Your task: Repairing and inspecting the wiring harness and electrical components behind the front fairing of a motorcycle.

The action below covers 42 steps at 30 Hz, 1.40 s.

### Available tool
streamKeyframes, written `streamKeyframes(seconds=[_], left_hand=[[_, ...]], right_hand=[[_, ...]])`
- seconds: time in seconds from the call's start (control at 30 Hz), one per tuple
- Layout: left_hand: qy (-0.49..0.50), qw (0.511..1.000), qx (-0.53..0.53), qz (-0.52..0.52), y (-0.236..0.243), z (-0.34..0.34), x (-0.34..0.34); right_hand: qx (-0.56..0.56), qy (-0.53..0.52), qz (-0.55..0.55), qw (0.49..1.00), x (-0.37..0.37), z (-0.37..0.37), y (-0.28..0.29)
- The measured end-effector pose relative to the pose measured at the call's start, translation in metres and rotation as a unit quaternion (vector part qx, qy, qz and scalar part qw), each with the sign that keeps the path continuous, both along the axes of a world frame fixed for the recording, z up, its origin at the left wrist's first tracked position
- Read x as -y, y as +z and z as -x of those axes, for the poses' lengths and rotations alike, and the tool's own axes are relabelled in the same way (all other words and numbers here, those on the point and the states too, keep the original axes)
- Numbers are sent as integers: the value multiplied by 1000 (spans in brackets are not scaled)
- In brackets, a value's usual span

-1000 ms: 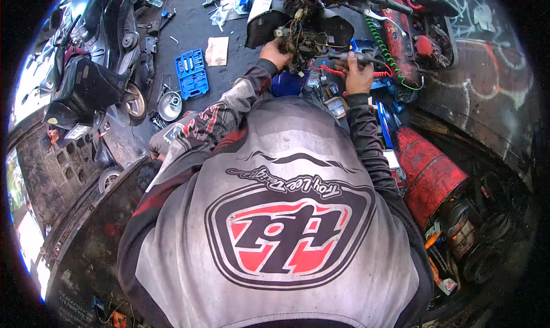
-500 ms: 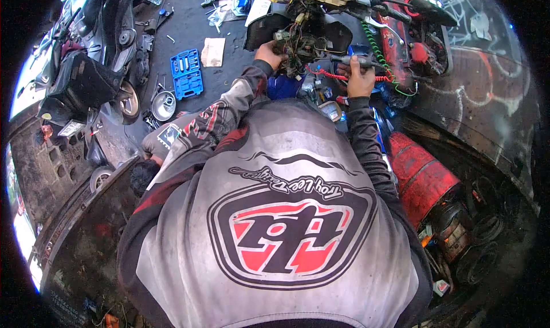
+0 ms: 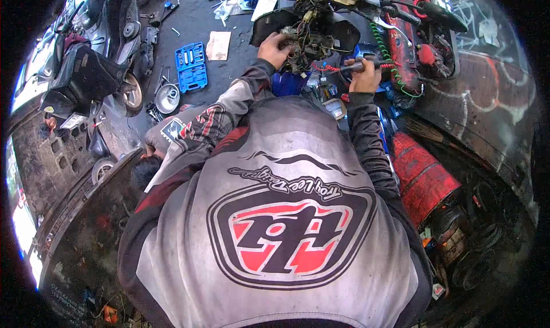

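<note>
My left hand point(image 3: 276, 51) is closed at the exposed wiring point(image 3: 302, 42) of a scooter's front end, fingers curled into the bundle and partly hidden. To its right, my right hand point(image 3: 365, 76) grips a dark cylindrical tool point(image 3: 353, 68) lying crosswise. A red coiled cord point(image 3: 326, 68) runs beside the tool, and a green coiled cord point(image 3: 379, 42) hangs behind it. Black panels point(image 3: 264, 29) flank the wiring, with a blue body part point(image 3: 289, 83) below. Small parts and packets point(image 3: 332, 99) lie under my right hand.
An open blue socket case point(image 3: 191, 64), cardboard sheet point(image 3: 218, 46) and metal bowl point(image 3: 167, 98) lie left. Further left stands another scooter point(image 3: 86, 87). Another person's head point(image 3: 146, 170) is low beside my left arm. A red drum point(image 3: 421, 173) and graffitied wall point(image 3: 487, 87) are right.
My right hand has dropped slightly and curled further over the dark tool. My left hand has shifted a little but stays at the wiring. The whole view has moved slightly.
</note>
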<state>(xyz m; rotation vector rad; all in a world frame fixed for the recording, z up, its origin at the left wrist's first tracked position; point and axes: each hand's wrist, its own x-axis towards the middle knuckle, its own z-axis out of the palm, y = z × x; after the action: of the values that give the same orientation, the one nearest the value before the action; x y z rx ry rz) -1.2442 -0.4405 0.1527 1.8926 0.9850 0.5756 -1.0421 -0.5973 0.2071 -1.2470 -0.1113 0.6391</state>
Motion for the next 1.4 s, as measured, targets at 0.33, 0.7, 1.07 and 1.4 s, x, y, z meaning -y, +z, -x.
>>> streamKeyframes(seconds=[0.33, 0.7, 1.07, 1.4], left_hand=[[-108, 993, -43, -19, 10, -18, -7], [-167, 977, -100, -84, 16, -27, -5], [93, 991, -92, 19, 12, 5, 12], [142, 726, 119, 663, -2, -11, 47]], right_hand=[[33, 43, 108, 993, -19, 13, -19], [202, 175, 177, 947, -31, 33, -49], [341, 146, 392, 842, -17, 16, -65], [278, 167, 290, 901, -19, 20, -69]])
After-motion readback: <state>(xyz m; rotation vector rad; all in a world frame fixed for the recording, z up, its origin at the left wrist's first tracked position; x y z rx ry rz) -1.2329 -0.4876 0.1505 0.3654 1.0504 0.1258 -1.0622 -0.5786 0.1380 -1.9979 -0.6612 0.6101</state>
